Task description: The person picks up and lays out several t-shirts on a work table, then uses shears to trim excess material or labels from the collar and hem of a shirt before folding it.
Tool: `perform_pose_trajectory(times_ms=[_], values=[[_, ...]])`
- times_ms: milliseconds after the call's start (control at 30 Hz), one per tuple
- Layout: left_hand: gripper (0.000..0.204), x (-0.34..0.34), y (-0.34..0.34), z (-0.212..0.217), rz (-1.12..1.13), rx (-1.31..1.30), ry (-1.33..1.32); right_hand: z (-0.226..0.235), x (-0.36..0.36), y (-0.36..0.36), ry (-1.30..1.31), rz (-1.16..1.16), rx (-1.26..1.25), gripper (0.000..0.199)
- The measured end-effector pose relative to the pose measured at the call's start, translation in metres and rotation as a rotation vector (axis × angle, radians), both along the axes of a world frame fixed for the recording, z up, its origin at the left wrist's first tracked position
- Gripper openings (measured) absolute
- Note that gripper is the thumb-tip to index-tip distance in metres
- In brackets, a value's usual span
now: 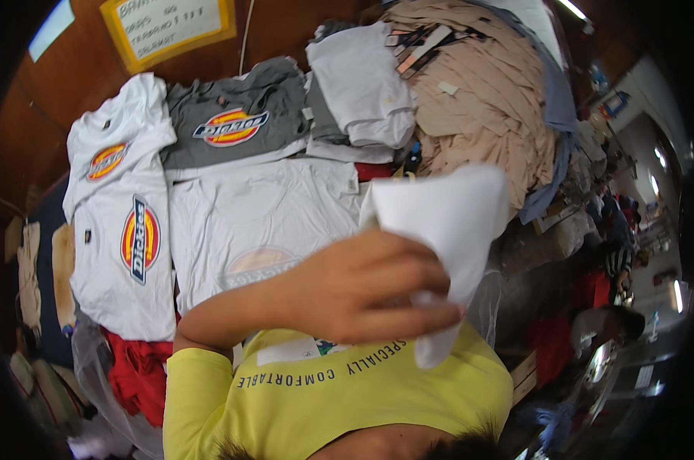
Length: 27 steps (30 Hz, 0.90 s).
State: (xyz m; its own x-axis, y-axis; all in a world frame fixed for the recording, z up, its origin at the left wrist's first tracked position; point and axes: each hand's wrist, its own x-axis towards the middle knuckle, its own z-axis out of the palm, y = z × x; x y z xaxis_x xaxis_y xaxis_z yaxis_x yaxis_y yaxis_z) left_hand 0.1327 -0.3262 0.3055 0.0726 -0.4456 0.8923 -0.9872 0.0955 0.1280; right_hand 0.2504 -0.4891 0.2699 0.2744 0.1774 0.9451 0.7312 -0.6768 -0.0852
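As I scanned from left, saw two white printed shirts (128, 222) lying flat on bench, red garment (141, 372) below them, grey printed shirt (236, 123) above. Plain-side-up white shirt (262, 222) spread at centre, apparently not yet folded. One hand (362, 287) in view, which one I could not tell, fingers closed on white fabric piece (446, 230) lifted near camera, over yellow shirt (347, 391). Other hand unseen. Tan pile (488, 107) at right. Judged sorting partway done.
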Motion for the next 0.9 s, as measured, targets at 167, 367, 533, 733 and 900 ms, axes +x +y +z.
perform_pose_trajectory(times_ms=[167, 367, 533, 733, 900], values=[[0.039, 0.022, 0.048, -0.045, 0.542, -0.172, 0.329, 0.003, 0.13, 0.005, 0.042, -0.142, -0.098, 0.061], [0.036, 0.02, 0.138, -0.186, 0.9, 0.08, 0.945, -0.138, 0.312, -0.107, 1.051, -0.245, -0.533, 0.06], [0.047, -0.074, 0.237, -0.317, 1.478, 0.333, 1.044, -0.158, 0.221, -0.036, 0.415, -0.154, -0.07, 0.031], [0.044, -0.106, 0.256, -0.314, 1.562, 0.334, 1.117, -0.223, 0.007, -0.037, 1.363, 0.138, -0.236, 0.031], [0.039, -0.108, 0.245, -0.288, 1.613, 0.439, 1.048, -0.262, -0.101, -0.046, 1.482, -0.122, -0.225, 0.042]])
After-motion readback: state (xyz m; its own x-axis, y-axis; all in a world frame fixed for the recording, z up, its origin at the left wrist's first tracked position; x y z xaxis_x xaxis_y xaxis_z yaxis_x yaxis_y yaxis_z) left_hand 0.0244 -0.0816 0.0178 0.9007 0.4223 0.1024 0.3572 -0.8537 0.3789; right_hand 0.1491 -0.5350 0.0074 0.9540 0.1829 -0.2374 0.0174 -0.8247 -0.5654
